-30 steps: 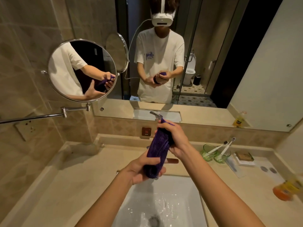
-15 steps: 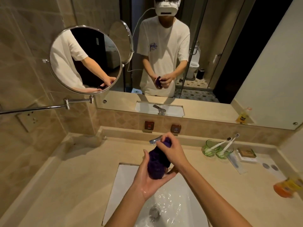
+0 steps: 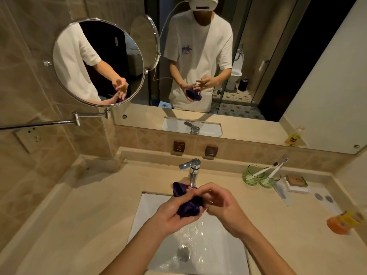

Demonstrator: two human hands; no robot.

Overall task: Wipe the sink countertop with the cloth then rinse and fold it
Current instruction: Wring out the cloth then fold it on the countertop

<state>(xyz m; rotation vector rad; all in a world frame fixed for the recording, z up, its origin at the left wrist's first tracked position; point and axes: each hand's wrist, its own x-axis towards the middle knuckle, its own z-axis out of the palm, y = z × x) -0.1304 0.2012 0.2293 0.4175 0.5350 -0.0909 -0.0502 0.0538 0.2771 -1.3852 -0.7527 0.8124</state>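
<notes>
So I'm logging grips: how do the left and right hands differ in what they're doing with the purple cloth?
The left hand cups the bunched purple cloth from below, fingers curled round it; the right hand comes at the cloth from the right side, fingers bent at its top edge. The left hand carries most of the bundle, the right only its edge. Both are over the sink, in front of the tap.

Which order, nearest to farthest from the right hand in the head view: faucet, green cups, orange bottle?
From the right hand:
1. Faucet, just behind it, at the back of the sink.
2. Green cups, to the right on the countertop, holding toothbrushes.
3. Orange bottle, at the far right edge.
</notes>
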